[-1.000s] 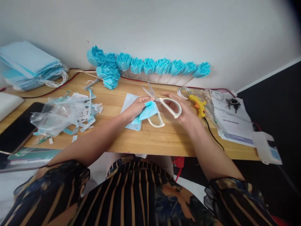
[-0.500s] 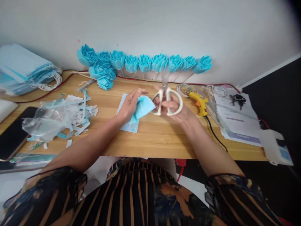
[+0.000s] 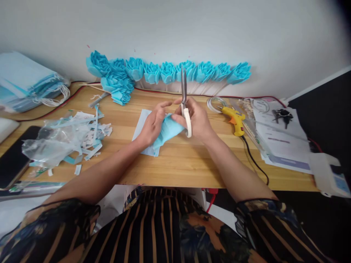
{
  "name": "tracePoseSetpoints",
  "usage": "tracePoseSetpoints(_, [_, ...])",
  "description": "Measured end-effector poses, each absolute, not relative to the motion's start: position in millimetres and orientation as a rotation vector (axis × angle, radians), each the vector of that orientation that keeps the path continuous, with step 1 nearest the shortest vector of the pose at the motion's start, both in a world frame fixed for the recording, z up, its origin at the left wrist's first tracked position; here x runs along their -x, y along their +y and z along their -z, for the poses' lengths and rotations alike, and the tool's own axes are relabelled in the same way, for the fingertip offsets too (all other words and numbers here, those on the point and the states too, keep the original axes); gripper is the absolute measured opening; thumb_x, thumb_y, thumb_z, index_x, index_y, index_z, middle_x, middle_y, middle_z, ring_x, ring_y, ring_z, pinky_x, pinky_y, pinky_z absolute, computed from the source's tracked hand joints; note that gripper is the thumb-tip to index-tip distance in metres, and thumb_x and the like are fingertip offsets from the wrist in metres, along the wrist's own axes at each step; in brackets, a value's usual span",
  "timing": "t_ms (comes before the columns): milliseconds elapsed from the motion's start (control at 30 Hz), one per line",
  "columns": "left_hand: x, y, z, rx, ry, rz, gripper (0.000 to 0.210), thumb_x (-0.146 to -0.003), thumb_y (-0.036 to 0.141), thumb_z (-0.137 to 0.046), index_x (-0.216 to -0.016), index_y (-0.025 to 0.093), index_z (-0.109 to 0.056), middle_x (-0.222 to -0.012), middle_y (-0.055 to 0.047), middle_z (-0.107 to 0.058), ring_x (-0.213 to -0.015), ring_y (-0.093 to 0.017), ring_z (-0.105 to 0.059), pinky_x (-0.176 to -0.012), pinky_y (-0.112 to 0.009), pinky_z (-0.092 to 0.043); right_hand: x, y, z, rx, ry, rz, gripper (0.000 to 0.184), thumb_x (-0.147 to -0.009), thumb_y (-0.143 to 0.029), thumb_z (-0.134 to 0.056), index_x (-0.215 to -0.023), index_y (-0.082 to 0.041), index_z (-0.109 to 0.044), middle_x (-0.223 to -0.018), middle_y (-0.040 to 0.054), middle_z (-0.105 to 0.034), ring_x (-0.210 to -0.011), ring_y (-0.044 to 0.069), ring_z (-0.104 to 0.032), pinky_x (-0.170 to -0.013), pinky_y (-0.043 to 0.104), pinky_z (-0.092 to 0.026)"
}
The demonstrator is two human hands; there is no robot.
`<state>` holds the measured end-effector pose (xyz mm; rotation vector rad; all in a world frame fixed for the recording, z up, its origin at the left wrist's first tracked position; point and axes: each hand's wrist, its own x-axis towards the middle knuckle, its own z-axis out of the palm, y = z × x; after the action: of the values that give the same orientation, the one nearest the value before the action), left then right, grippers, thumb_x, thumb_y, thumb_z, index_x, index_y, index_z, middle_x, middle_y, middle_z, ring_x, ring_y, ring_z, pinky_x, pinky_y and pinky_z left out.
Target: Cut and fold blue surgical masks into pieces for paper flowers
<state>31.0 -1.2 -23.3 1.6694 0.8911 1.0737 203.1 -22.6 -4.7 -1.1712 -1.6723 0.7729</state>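
Light-blue folded fabric (image 3: 170,128) is tucked in the half-curled left hand (image 3: 154,123), over a flat pale-blue sheet (image 3: 140,125) on the light-brown wooden table (image 3: 178,171). Right hand (image 3: 197,119)'s wrapped round white-handled metal scissors (image 3: 188,124), blades pointing towards some bright-blue petalled flowers (image 3: 205,72).

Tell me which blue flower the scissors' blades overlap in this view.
It's the fourth blue flower from the row's right end: the blades of the scissors cross in front of it, and overlap no other flower.
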Motion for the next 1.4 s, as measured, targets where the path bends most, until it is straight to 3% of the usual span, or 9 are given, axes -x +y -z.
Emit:
tracePoseSetpoints(167, [-34.4, 0.9, 24.0, -1.565, 0.797, -0.879, 0.053, -0.083, 0.054, -0.068, -0.121, 0.019, -0.055, -0.073, 0.0, -0.062, -0.063, -0.014, -0.053, -0.056, -0.025, -0.036, -209.5, -24.3, 10.7, 1.135, -1.578, -0.763, 0.048, -0.08, -0.053, -0.069, -0.118, -0.028, -0.053, -0.083, -0.0016, -0.065, -0.061, 0.012, -0.055, -0.053, 0.026, -0.047])
tracePoseSetpoints(300, [-36.8, 3.5, 25.9, -1.518, 0.721, -0.912, 0.033, -0.082, 0.047, -0.068, -0.091, 0.015, -0.063, -0.08, -0.003, -0.064, -0.068, -0.012, -0.053, -0.059, -0.023, -0.039, -209.2, -25.8, 13.2, 1.071, -1.537, -0.771, 0.046, -0.078, -0.051, -0.072, -0.115, -0.028, -0.056, -0.081, -0.0022, -0.063, -0.061, 0.011, -0.054, -0.053, 0.025, -0.045])
tracePoseSetpoints(433, [-36.0, 4.2, 25.9, -1.549, 0.749, -0.923, 0.027, -0.082, 0.042, -0.066, -0.081, 0.015, -0.064, -0.076, -0.001, -0.061, -0.067, -0.011, -0.051, -0.059, -0.023, -0.037, -211.2, -26.1, 11.8, 1.093, -1.532, -0.778, 0.05, -0.077, -0.053, -0.074, -0.117, -0.028, -0.058, -0.081, -0.0013, -0.066, -0.066, 0.013, -0.058, -0.058, 0.027, -0.048])
tracePoseSetpoints(567, [-35.4, 6.2, 27.0, -1.46, 0.803, -0.996, 0.027, -0.079, 0.042, -0.07, -0.08, 0.015, -0.065, -0.076, -0.001, -0.062, -0.068, -0.012, -0.052, -0.059, -0.023, -0.039, -231.3, -26.1, 6.4, 1.377, -1.637, -0.598, 0.056, -0.078, -0.051, -0.073, -0.126, -0.028, -0.058, -0.089, 0.0017, -0.07, -0.076, 0.018, -0.064, -0.067, 0.032, -0.05])
tracePoseSetpoints(767, [-35.4, 9.9, 32.7, -1.309, 0.817, -1.023, 0.031, -0.077, 0.045, -0.072, -0.083, 0.016, -0.065, -0.075, -0.001, -0.061, -0.065, -0.011, -0.053, -0.056, -0.022, -0.04, -263.4, -28.6, 5.4, 2.065, -2.088, -0.196, 0.056, -0.08, -0.028, -0.069, -0.135, -0.023, -0.06, -0.099, 0.0095, -0.075, -0.086, 0.028, -0.069, -0.071, 0.036, -0.048])
tracePoseSetpoints(933, [-36.1, 7.7, 32.0, -1.342, 0.8, -0.994, 0.03, -0.077, 0.044, -0.072, -0.076, 0.016, -0.062, -0.069, 0.001, -0.057, -0.061, -0.01, -0.049, -0.053, -0.022, -0.037, -260.4, -33.6, 0.1, 2.018, -1.986, -0.013, 0.037, -0.088, -0.037, -0.062, -0.121, -0.02, -0.071, -0.094, 0.0126, -0.076, -0.086, 0.029, -0.07, -0.073, 0.039, -0.049])
tracePoseSetpoints(1100, [-37.9, 1.6, 27.6, -1.492, 0.761, -0.968, 0.029, -0.08, 0.041, -0.068, -0.072, 0.016, -0.06, -0.067, 0.001, -0.054, -0.061, -0.01, -0.046, -0.054, -0.022, -0.035, -234.6, -37.5, -3.6, 1.386, -1.879, -0.354, 0.04, -0.094, -0.047, -0.052, -0.122, -0.024, -0.069, -0.107, 0.0061, -0.075, -0.096, 0.022, -0.068, -0.082, 0.036, -0.052])
tracePoseSetpoints(1300, [-38.4, -2.1, 26.0, -1.698, 0.774, -0.914, 0.028, -0.081, 0.04, -0.066, -0.068, 0.015, -0.061, -0.065, 0.001, -0.054, -0.062, -0.011, -0.046, -0.057, -0.024, -0.036, -215.7, -34.6, 10.3, 1.333, -1.713, -0.359, 0.026, -0.088, -0.042, -0.063, -0.078, -0.02, -0.072, -0.069, -0.0007, -0.065, -0.064, 0.013, -0.056, -0.063, 0.028, -0.043])
tracePoseSetpoints(1400, [-37.3, 1.8, 28.7, -1.67, 0.827, -0.947, 0.03, -0.081, 0.043, -0.067, -0.07, 0.015, -0.064, -0.064, 0.001, -0.054, -0.059, -0.011, -0.045, -0.055, -0.024, -0.035, -222.6, -29.9, 14.1, 1.34, -1.546, -0.266, 0.028, -0.091, -0.04, -0.059, -0.073, -0.019, -0.066, -0.064, -0.0023, -0.058, -0.061, 0.011, -0.051, -0.06, 0.027, -0.039])
